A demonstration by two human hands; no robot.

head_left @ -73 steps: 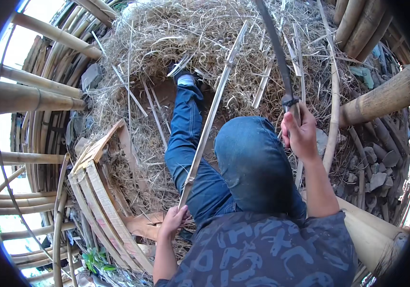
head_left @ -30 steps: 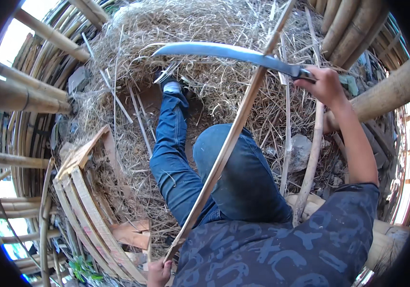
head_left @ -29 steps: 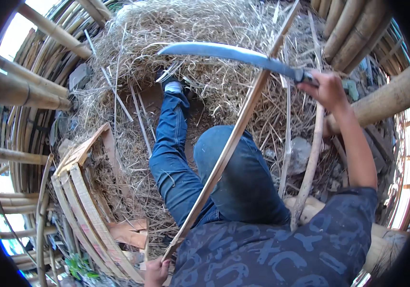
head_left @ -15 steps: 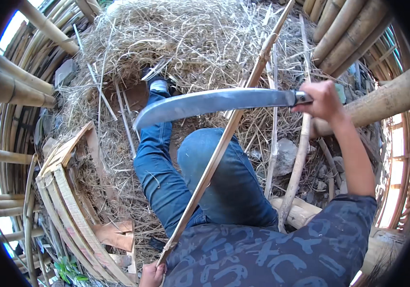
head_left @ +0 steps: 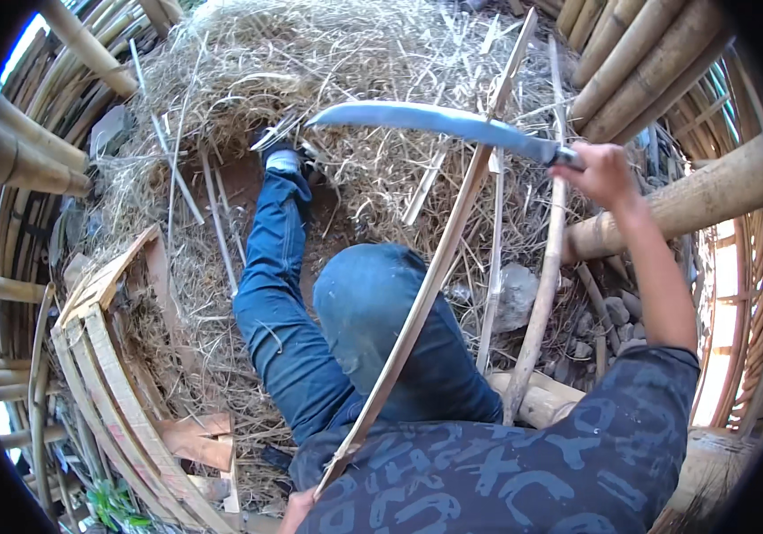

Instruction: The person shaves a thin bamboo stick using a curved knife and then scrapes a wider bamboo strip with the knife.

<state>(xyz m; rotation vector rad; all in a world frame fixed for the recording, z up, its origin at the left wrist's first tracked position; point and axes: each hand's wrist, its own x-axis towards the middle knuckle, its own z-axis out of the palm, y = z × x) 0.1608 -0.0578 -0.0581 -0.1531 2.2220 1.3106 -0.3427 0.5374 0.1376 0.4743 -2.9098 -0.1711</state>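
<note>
My right hand (head_left: 606, 175) grips the dark handle of a machete (head_left: 426, 118). Its broad curved blade points left and lies across the upper part of a long split bamboo strip (head_left: 417, 311). That strip runs slantwise over my raised knee, from the straw at the top down to my left side. At its lower end my left hand (head_left: 299, 509) is closed round it, mostly cut off by the frame's lower edge. Whether the blade touches the strip or hovers just over it I cannot tell.
Dry straw (head_left: 355, 62) covers the ground ahead. To the left leans a broken wooden crate (head_left: 123, 400). Thick bamboo poles (head_left: 693, 196) and grey stones (head_left: 517, 296) lie on the right, beside a thin stick (head_left: 542, 311). Bamboo walls stand on both sides.
The machete has moved farther up and away along the bamboo strip, its tip shifting right and upward. My left hand and the strip's lower end have shifted slightly right.
</note>
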